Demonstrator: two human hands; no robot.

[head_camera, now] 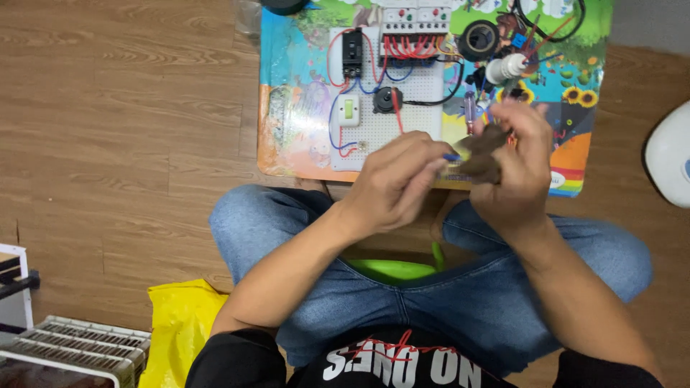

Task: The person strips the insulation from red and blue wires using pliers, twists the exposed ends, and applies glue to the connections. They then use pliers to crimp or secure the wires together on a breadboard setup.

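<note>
Both hands [460,172] around brown part [483,154]

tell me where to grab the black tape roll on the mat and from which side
Grip the black tape roll across its outer rim from straight above, fingers on opposite sides. It lies flat with its hole facing up. Wires and a white part crowd its right side, so the left and near sides look freer.

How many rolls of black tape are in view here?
2. One roll of black tape lies on the colourful mat, right of the white wiring board. A second roll is cut off by the top edge; others may be hidden.
</note>
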